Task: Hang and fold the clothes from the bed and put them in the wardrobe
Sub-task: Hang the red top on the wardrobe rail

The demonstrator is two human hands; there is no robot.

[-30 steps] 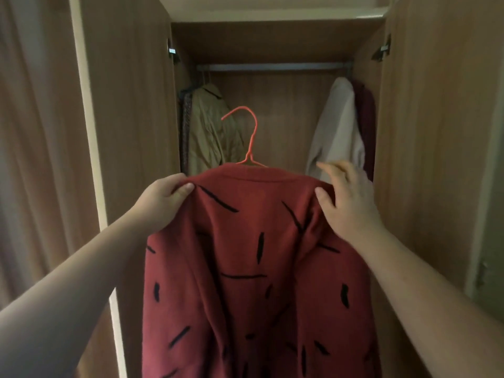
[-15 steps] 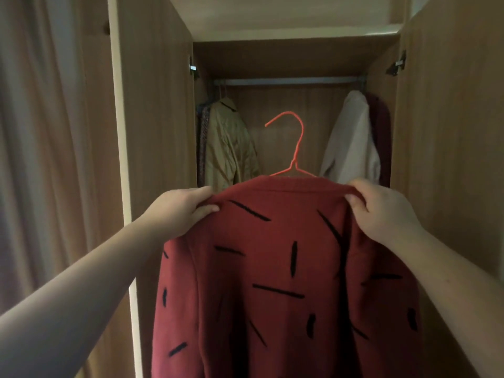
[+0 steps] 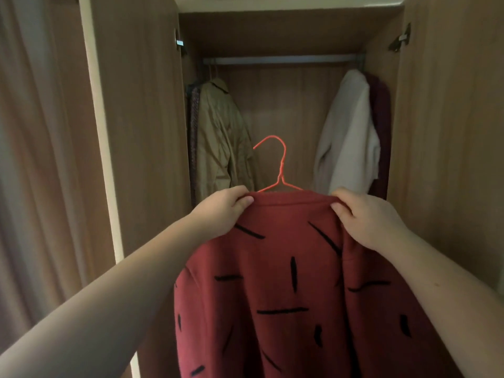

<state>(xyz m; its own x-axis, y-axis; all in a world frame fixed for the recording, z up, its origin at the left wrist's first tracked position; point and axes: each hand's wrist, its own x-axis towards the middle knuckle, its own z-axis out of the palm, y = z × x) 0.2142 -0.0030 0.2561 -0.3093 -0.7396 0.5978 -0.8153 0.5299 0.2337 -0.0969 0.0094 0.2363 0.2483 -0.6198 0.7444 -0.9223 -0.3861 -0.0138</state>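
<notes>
A dark red sweater with black dashes [image 3: 286, 290] hangs on an orange wire hanger [image 3: 279, 167], whose hook stands free above the collar. My left hand [image 3: 221, 211] grips the sweater's left shoulder and my right hand [image 3: 365, 216] grips its right shoulder. I hold it up in front of the open wardrobe [image 3: 283, 31], well below the metal rail [image 3: 283, 60]. The hook touches nothing.
On the rail hang an olive jacket [image 3: 221, 137] at the left and a cream garment [image 3: 349, 132] with a dark red one [image 3: 381, 126] behind it at the right, with a gap between them. Both wardrobe doors [image 3: 141, 132] stand open. A curtain [image 3: 35, 159] hangs at far left.
The sweater on its hanger has moved closer to the wardrobe opening. My right hand, earlier with raised fingers, now grips the shoulder fully.
</notes>
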